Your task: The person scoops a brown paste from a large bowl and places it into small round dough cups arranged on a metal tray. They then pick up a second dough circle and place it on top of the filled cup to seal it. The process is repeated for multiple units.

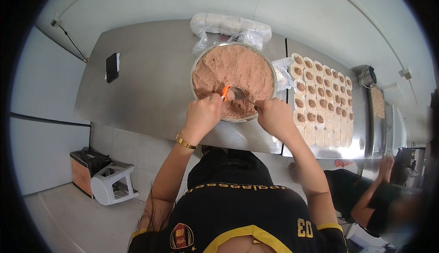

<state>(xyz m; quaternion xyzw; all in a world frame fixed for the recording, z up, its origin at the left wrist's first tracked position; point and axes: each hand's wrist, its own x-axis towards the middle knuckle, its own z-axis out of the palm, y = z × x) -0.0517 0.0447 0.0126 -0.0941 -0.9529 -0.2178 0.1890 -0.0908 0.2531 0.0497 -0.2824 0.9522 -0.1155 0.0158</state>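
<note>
Nearest the body, both forearms reach up over the front edge of the long stainless-steel counter. The left hand, with a gold bracelet at the wrist, has its fingers clenched around a small orange-handled tool, whose tip I cannot make out. The right hand grips the handle of a shiny metal spoon, whose bowl rests on the filling just beside the orange tool.

Both tools meet at the near side of the wide round metal bowl, which stands mid-counter and is heaped with pinkish-brown minced filling. To take a portion well, I judge that the spoon should stay shallow and the orange tool should scrape against it, so each scoop comes out even and compact. The bowl sits close to the edge, so pressing hard toward the body could shift it.

To the right, just beside the bowl, lie rows of pale dough wrappers, most already topped with a dab of filling. Behind the bowl lies a crumpled clear plastic bag. Far left on the counter lies a black phone.
</note>
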